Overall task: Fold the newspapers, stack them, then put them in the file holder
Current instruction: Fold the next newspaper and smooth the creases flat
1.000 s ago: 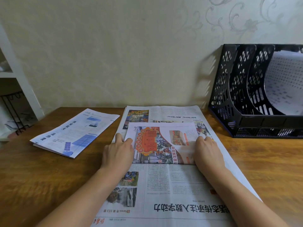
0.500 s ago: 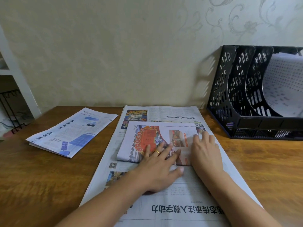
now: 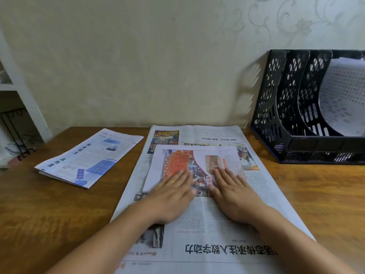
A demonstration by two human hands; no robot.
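Both hands flat, palms down, on the folded paper (image 3: 194, 167) at bench centre. Left hand (image 3: 173, 196): fingers straight and together, pointing toward 1 o'clock, tips on the red picture; a gold ring (image 3: 171, 181) on one finger. The hand is motion-blurred, so its exact contact edge is hard to read. Right hand (image 3: 231, 192): fingers straight, slightly spread, pointing toward 11 o'clock, tips on the paper's right half. Neither grip curls round anything; both press with open palms.

Folded paper lies under the fingertips, its near edge beneath the knuckles, its far edge at 12 o'clock from the hands. It sits on top of an open sheet (image 3: 217, 234) spread lengthwise from the wall edge to the near bench edge; the heels of both hands and the forearms rest over that sheet.

A second folded paper (image 3: 87, 157), blue print, lies at 10 o'clock from the left hand, well apart, angled on the bench (image 3: 49, 210).

File holder (image 3: 308, 107), black mesh, stands at 2 o'clock from the right hand, against the wall, well apart from the papers being pressed. A white printed sheet (image 3: 343, 95) curls inside its right compartment.
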